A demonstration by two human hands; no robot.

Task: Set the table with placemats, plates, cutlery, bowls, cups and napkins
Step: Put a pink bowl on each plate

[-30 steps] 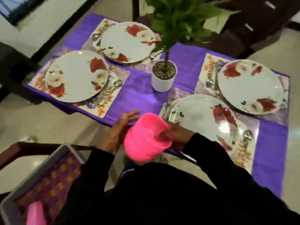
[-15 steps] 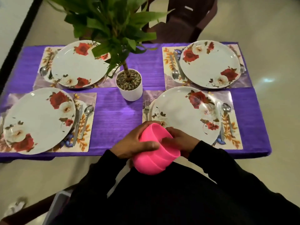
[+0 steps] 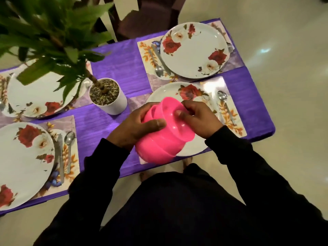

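A stack of pink plastic bowls [image 3: 160,139] is tilted on its side above the near right plate [image 3: 191,91]. My left hand [image 3: 136,126] grips the stack from the left, thumb across its outer wall. My right hand [image 3: 198,116] pinches the rim of the top bowl, thumb inside it. Four white plates with red roses lie on floral placemats: the far right plate [image 3: 193,50], the far left plate [image 3: 39,96] and the near left plate [image 3: 23,164]. Spoons [image 3: 224,102] and knives [image 3: 60,155] lie beside the plates.
A white pot with a leafy plant [image 3: 108,96] stands in the middle of the purple tablecloth [image 3: 113,63]. Its leaves hang over the far left setting. A dark chair [image 3: 147,16] stands behind the table. Pale floor lies to the right.
The view has swung right and closer to the table. The bowl stack has moved forward over the near right plate, and my right hand has shifted onto the top bowl's rim.
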